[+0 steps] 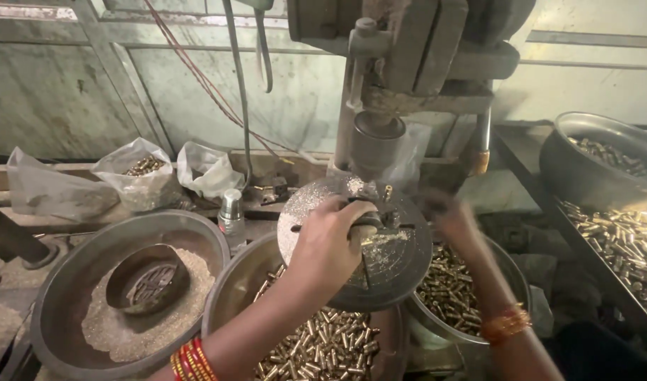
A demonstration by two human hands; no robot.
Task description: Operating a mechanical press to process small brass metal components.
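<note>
A wide metal basin (pixel 59 296) at the left holds pale filings, with a small dark bowl (pixel 147 284) sunk in them. Behind it lie three plastic bags (pixel 136 180) and a small metal canister (pixel 231 209). At the far right, a dark pot (pixel 584 176) and a tray (pixel 623 243) carry brass pieces.
</note>
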